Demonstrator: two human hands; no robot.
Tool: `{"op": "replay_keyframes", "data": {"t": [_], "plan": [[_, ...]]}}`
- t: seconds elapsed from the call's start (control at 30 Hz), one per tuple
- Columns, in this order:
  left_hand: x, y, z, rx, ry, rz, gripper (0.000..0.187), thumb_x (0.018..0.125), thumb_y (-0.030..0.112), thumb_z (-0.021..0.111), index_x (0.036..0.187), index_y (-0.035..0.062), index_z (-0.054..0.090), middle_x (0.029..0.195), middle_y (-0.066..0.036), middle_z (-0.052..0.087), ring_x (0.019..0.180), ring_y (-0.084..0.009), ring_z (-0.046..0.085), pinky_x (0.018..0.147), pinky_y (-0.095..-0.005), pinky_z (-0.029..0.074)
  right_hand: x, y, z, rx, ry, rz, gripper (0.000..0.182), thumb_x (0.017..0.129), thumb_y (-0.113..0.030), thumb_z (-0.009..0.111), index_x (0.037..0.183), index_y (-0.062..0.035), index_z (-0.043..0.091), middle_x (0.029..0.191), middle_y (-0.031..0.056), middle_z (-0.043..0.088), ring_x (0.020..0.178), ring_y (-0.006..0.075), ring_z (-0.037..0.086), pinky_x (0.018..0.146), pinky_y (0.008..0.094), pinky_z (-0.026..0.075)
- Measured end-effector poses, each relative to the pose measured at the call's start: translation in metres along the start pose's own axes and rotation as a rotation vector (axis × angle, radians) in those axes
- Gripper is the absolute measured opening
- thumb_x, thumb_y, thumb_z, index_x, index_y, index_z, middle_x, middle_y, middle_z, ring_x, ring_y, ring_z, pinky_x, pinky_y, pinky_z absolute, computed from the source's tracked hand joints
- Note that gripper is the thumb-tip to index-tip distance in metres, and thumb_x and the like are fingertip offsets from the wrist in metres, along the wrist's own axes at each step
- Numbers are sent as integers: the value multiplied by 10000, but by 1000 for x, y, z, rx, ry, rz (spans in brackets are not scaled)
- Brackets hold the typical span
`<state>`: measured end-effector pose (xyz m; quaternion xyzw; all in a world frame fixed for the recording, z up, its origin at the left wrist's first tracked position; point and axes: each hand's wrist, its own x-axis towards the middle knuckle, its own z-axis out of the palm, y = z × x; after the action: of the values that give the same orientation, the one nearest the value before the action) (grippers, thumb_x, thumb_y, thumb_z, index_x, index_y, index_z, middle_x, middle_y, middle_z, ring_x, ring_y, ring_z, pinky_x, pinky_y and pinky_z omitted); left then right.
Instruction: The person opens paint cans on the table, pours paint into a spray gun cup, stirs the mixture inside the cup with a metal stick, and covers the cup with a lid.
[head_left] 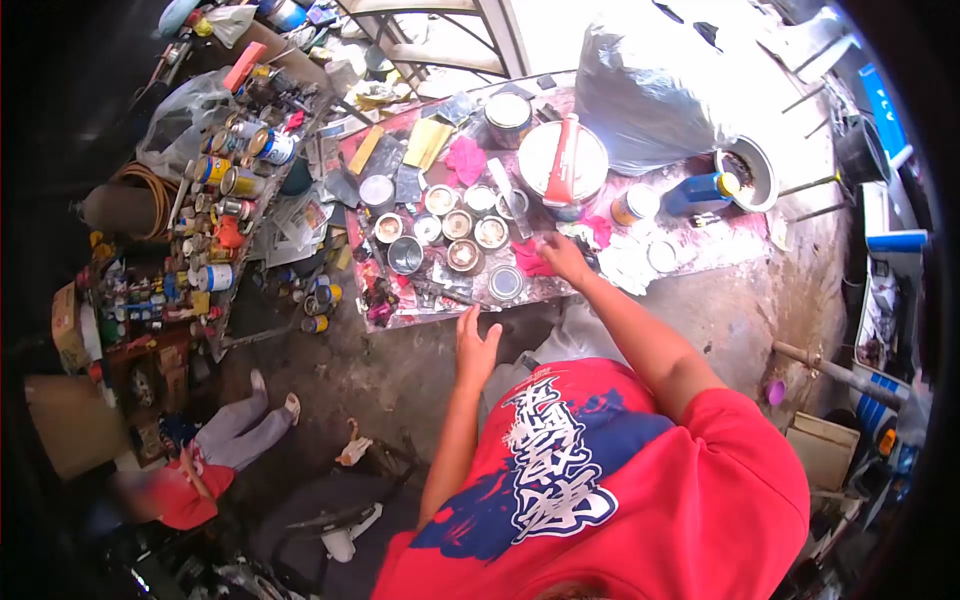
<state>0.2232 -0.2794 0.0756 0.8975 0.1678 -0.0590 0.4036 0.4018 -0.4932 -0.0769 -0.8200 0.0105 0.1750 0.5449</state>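
Note:
My right hand (566, 259) is over the paint-stained table (720, 248), its fingers closed on the edge of a red cloth (529, 259). At the table's front edge my left hand (478, 347) holds nothing, with thumb and fingers apart. Just beyond it lies a closed round tin (506, 283). Several small open cans with pale or brown contents, among them one can (463, 255), cluster left of the cloth. A dark-lined cup (405, 255) stands at their front. A flat scraper-like strip (508, 187) leans across one can.
A large white-lidded bucket (540, 160) carries a red tool (562, 165). Behind are a grey plastic bag (640, 100), a blue bottle (693, 193) and a metal bowl (762, 180). Shelves of cans (215, 275) stand left. Another person (195, 490) sits at lower left, near a cat (353, 445).

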Motion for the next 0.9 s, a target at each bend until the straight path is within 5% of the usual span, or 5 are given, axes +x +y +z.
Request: {"op": "replay_keyframes", "data": {"t": [0.1, 0.13, 0.23, 0.43, 0.9], "plan": [[-26, 11, -4, 30, 22, -28, 615, 927, 246, 718, 1453, 17, 496, 1478, -215, 475, 1379, -366, 460, 1151, -430, 376, 28, -49, 8, 464, -170, 411, 518, 955, -366, 677, 1320, -8, 592, 1067, 115, 720, 929, 190, 676, 805, 394, 538], [-34, 9, -7, 52, 1, -85, 615, 927, 245, 716, 1455, 18, 496, 1493, -220, 462, 1385, -367, 456, 1147, -431, 381, 33, -59, 9, 542, -222, 494, 374, 972, -296, 677, 1233, -35, 620, 995, 66, 705, 835, 119, 647, 708, 321, 518], [-56, -1, -9, 13, 39, -177, 614, 928, 238, 716, 1459, 24, 495, 1493, -220, 462, 1386, -366, 455, 1136, -426, 393, 45, -63, 25, 595, -202, 525, 202, 982, -190, 671, 1111, -43, 621, 914, 33, 675, 752, 102, 616, 645, 245, 485], [-50, -2, -14, 26, 4, -166, 571, 946, 217, 686, 1440, -2, 500, 1469, -228, 480, 1381, -373, 455, 1138, -418, 393, 12, -92, 10, 627, -328, 263, 99, 980, -124, 660, 1034, -57, 611, 857, 2, 645, 718, 74, 585, 656, 244, 496], [5, 90, -41, -1133, -429, -175, 254, 1065, 190, 552, 1242, 21, 619, 1243, -91, 656, 1115, -156, 613, 968, -353, 479, -211, -189, -25, 615, -259, 74, 172, 960, -162, 708, 1057, -30, 656, 917, -29, 636, 820, 48, 564, 729, 224, 457]]}}
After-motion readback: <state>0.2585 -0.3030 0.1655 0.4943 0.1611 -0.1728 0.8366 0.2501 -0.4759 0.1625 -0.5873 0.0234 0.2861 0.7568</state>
